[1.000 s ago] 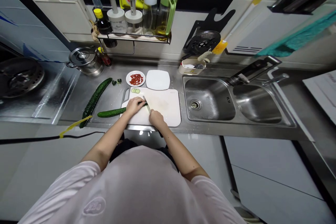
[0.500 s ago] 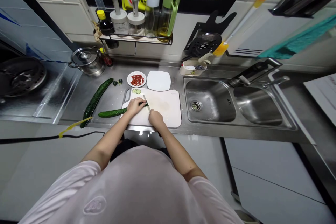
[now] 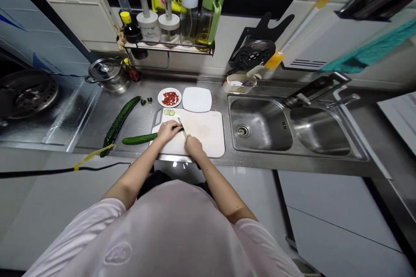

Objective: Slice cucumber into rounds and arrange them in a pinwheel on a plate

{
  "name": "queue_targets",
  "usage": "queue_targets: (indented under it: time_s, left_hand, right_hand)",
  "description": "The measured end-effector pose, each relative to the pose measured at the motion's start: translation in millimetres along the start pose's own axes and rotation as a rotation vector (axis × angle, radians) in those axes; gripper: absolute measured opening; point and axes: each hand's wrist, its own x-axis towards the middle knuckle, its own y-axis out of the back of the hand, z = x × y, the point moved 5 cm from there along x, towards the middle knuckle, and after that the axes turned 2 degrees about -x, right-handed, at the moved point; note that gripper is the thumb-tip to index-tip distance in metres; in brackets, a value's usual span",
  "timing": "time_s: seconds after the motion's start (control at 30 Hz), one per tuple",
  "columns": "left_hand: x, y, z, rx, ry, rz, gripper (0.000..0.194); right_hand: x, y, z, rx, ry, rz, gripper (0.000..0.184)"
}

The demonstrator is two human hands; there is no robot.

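On the white cutting board (image 3: 204, 132) my left hand (image 3: 167, 130) presses down on a green cucumber (image 3: 138, 139) that sticks out past the board's left edge. My right hand (image 3: 193, 146) grips a knife (image 3: 182, 127) whose blade rests against the cucumber's cut end beside my left fingers. Two cucumber slices (image 3: 169, 113) lie at the board's far left corner.
A second whole cucumber (image 3: 119, 119) lies to the left, with cut ends (image 3: 145, 101) near it. A dish of red bits (image 3: 169, 98) and a white plate (image 3: 196, 99) sit behind the board. A double sink (image 3: 292, 127) is to the right, a lidded pot (image 3: 105, 73) at back left.
None beyond a slight shift of the camera; both hands stay on the cucumber and knife in the same place.
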Motion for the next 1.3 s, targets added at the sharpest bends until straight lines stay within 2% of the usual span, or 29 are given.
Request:
queue_targets:
  time_s: [0.33, 0.7, 0.87, 1.07, 1.3]
  left_hand:
    - [0, 0.9, 2, -0.009, -0.001, 0.006, 0.021]
    - [-1, 1.4, 2, -0.009, -0.023, 0.017, 0.019]
    - [-1, 2.5, 3, 0.001, -0.019, 0.018, 0.019]
    - [-1, 1.8, 3, 0.014, -0.012, 0.002, 0.020]
    - [-1, 0.6, 3, 0.014, 0.015, -0.001, 0.020]
  right_hand:
    - [-23, -11, 11, -0.029, -0.013, 0.001, 0.024]
    - [7, 3, -5, 0.014, -0.001, 0.015, 0.027]
    - [9, 3, -5, 0.010, 0.011, 0.031, 0.027]
    - [-3, -4, 4, -0.009, -0.017, -0.012, 0.027]
    - [-24, -16, 15, -0.041, -0.007, 0.015, 0.024]
